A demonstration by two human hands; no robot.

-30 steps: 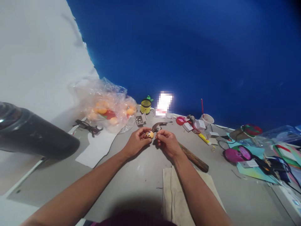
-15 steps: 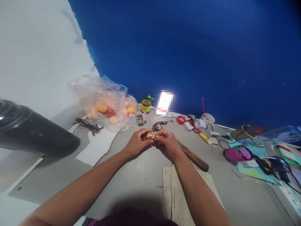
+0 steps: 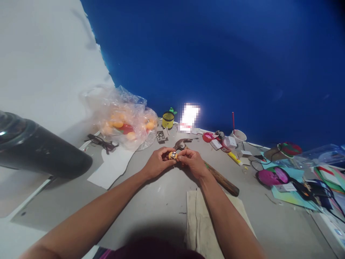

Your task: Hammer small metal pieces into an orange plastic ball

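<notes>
A small orange ball [image 3: 172,155] with dark and silvery shiny bits across its face is held up over the grey table. My left hand [image 3: 157,164] has its fingers and thumb closed round the ball's left side. At its right edge, my right hand [image 3: 193,163] presses thumb and fingertips together against the ball; any small piece between them is hidden. Behind and under my right hand lies a claw hammer [image 3: 222,180], its head just beyond the ball and its wooden handle slanting right. A little box [image 3: 161,136] of shiny metal bits sits past my left hand.
Clear plastic bags [image 3: 125,118] with orange balls inside lie back left, near black-framed glasses [image 3: 102,142] and white paper [image 3: 107,176]. A big dark cylinder [image 3: 45,147] juts in at left. Folded cloth [image 3: 205,223] lies in front; a glue stick [image 3: 235,158] and a cup [image 3: 239,135] stand right.
Both hands stay in place round the orange ball, with barely any finger movement. The view has shifted very slightly.
</notes>
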